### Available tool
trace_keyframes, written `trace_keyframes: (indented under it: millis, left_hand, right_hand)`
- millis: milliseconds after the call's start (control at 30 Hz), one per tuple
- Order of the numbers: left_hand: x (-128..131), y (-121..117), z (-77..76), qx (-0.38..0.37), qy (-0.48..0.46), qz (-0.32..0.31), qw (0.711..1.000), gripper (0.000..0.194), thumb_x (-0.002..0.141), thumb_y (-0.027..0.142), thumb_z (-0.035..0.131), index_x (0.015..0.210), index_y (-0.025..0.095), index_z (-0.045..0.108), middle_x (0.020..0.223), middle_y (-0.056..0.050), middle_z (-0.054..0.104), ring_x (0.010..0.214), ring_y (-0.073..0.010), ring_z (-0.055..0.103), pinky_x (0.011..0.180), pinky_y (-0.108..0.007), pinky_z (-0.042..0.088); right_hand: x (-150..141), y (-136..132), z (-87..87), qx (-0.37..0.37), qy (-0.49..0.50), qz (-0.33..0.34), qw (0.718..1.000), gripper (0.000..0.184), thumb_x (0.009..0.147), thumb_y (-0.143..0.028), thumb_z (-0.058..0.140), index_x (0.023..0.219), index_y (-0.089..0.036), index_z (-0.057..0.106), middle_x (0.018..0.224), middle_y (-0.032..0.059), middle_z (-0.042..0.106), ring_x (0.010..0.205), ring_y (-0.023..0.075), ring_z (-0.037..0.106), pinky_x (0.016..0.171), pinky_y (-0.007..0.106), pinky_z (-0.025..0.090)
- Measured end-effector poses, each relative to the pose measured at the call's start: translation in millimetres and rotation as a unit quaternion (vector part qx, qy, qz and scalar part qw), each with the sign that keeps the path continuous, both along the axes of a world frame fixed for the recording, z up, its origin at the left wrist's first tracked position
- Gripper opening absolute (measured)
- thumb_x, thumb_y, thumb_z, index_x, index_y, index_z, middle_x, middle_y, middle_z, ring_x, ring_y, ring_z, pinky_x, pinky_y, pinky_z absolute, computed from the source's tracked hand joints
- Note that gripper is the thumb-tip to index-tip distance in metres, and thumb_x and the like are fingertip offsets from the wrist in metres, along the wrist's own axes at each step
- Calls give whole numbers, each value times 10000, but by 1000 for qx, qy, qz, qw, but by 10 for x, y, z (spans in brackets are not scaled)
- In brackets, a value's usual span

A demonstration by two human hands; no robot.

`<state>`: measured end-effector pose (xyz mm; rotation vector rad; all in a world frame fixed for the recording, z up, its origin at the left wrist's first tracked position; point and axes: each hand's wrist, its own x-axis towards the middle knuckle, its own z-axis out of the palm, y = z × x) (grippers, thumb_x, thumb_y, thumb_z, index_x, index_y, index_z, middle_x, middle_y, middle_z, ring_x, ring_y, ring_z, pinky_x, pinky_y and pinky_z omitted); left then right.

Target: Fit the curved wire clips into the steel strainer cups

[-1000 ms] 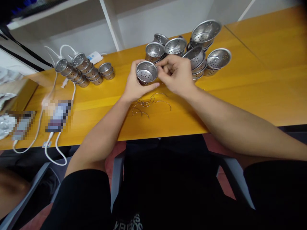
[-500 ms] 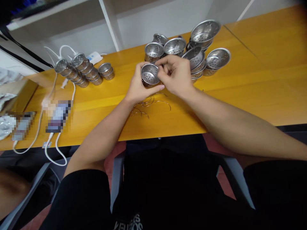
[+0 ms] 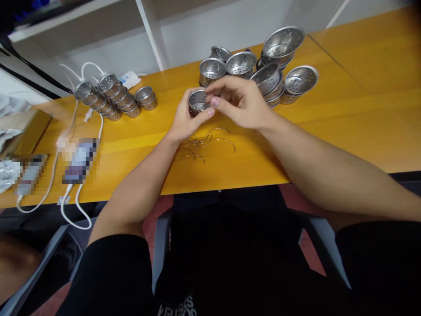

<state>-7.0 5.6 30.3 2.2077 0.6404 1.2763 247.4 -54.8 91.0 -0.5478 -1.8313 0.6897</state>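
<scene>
My left hand (image 3: 183, 121) is wrapped round a small perforated metal cup (image 3: 196, 100), its open top facing up. Over the cup's right side reaches my right hand (image 3: 243, 103), thumb and fingers apart, with the fingertips close to the rim; whether they touch it I cannot tell. Part of the cup is hidden behind those fingers. Just below the hands, several thin curved wires (image 3: 208, 142) lie loose on the wooden table (image 3: 230, 171).
Larger perforated metal cups (image 3: 241, 66) stand grouped behind my hands, some stacked. More stacked cups (image 3: 120, 94) are at the left, near a white power strip (image 3: 130, 79). Two phones with white cables lie at left, one nearer (image 3: 80, 161). A person's leg (image 3: 18, 259) shows at lower left.
My left hand and the cup have shifted slightly left and tipped a little. The right hand's fingers have gone from pinched at the rim to spread apart.
</scene>
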Motion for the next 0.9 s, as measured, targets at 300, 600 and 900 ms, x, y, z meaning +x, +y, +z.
trace_keyframes:
  millis: [300,600,900]
  left_hand:
    - [108,-32,-69,39,-2,-19,999,897,1081,965,821,1671,358,524,1546,-102,745,1457,-338,839,1304,-571,699]
    - [107,4,-134,67,0,-18,998,776,1161,742,873,1711,364,478,1530,-99,749,1403,-310,850,1253,-547,718]
    - [114,-133,-14,2,44,56,997,761,1097,571,990,1659,350,527,1564,-114,745,1521,-359,816,1379,-611,676]
  right_hand:
    - [-48,74,-89,-75,55,48,994,706,868,-949,1090,1010,-321,802,748,-15,657,648,240,651,613,430,655]
    - [-32,56,-60,-118,45,56,990,681,874,-909,1117,996,-312,814,744,-4,719,628,210,616,598,410,580]
    - [-70,83,-140,-49,13,-4,999,687,935,-954,1039,1110,-330,810,933,46,794,827,286,695,726,472,634]
